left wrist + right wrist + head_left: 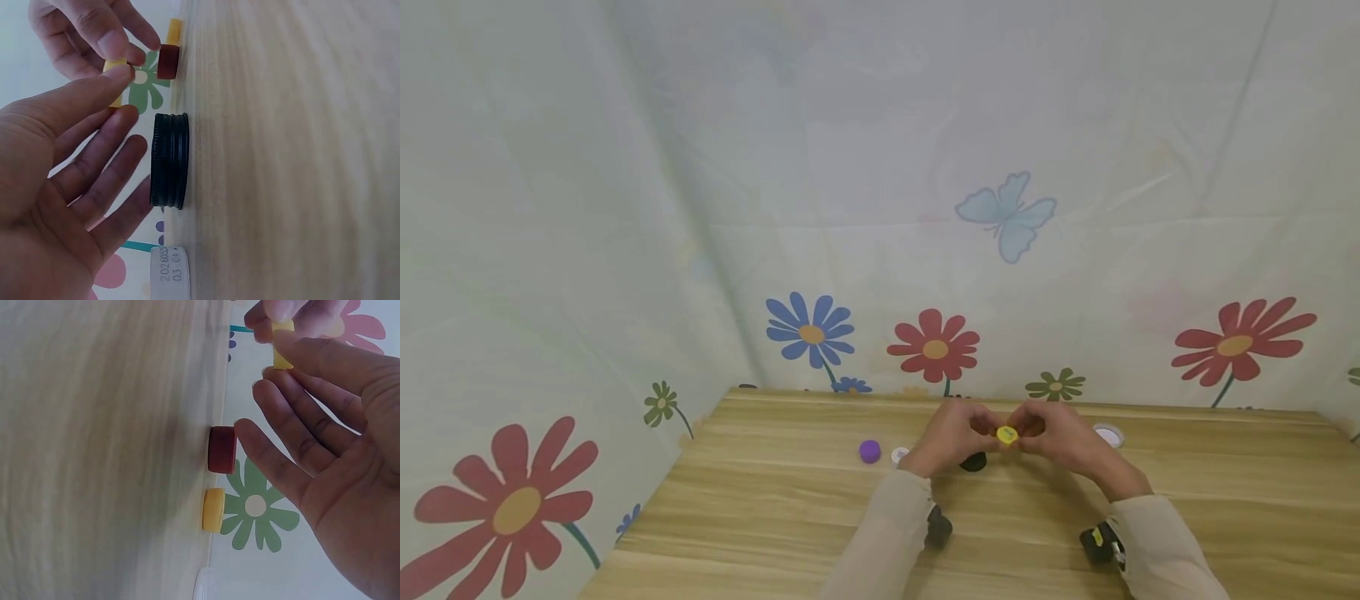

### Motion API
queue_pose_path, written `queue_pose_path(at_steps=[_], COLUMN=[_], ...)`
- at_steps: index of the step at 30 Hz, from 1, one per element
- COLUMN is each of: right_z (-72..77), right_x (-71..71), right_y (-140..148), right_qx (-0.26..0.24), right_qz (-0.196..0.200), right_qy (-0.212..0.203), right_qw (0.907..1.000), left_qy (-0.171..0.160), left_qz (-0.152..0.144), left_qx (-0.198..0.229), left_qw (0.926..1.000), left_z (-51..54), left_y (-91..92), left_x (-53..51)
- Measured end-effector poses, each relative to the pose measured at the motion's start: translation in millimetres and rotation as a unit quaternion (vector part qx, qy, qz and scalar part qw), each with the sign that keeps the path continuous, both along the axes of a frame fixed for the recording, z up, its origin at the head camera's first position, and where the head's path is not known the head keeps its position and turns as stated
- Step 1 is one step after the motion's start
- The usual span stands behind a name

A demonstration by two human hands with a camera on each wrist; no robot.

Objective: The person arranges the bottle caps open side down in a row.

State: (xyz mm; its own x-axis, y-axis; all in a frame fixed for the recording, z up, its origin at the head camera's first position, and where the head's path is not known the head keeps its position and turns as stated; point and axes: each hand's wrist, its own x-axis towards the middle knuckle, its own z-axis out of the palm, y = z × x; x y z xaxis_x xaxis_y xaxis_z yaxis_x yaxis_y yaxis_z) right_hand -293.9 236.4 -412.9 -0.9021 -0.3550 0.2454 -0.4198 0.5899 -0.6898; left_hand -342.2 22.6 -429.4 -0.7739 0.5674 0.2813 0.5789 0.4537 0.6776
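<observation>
A small yellow bottle cap [1007,435] is held above the wooden table between both hands. My left hand [957,433] pinches its left side with thumb and fingertip, and my right hand [1060,433] pinches the right side. In the left wrist view a black ribbed lid [169,161] stands on the table just under the left hand. A white cap [170,273] with printed numbers lies nearby. Below the right hand, a dark red cap [222,450] and an orange-yellow cap [213,510] sit side by side; the hands hide both in the head view.
To the left of the hands lies a purple cap [870,452]. A white round lid [1108,435] rests beyond the right wrist. The wooden table [760,500] ends at a flower-printed curtain [850,250] behind.
</observation>
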Motion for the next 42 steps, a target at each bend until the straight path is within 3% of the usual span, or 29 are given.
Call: queue_pose_path(at_steps=[11,22,42], right_z=[-7.5,-12.3,-14.4], right_x=[-3.4,-6.0,-4.2], right_y=[-1.3,-1.8,-1.4], right_qx=[0.017,0.029,0.018], right_qz=[0.003,0.021,0.040], right_qy=[0.000,-0.021,-0.019], right_qw=[0.9998,0.9991,0.9989], left_qy=[-0.019,0.009,0.012], left_qz=[-0.004,0.002,0.017], left_qx=[-0.040,-0.098,-0.121], left_qw=[0.9990,0.9951,0.9925], left_z=[0.0,-3.3,-4.9], left_y=[1.4,3.7,9.2], left_x=[2.4,2.0,3.6])
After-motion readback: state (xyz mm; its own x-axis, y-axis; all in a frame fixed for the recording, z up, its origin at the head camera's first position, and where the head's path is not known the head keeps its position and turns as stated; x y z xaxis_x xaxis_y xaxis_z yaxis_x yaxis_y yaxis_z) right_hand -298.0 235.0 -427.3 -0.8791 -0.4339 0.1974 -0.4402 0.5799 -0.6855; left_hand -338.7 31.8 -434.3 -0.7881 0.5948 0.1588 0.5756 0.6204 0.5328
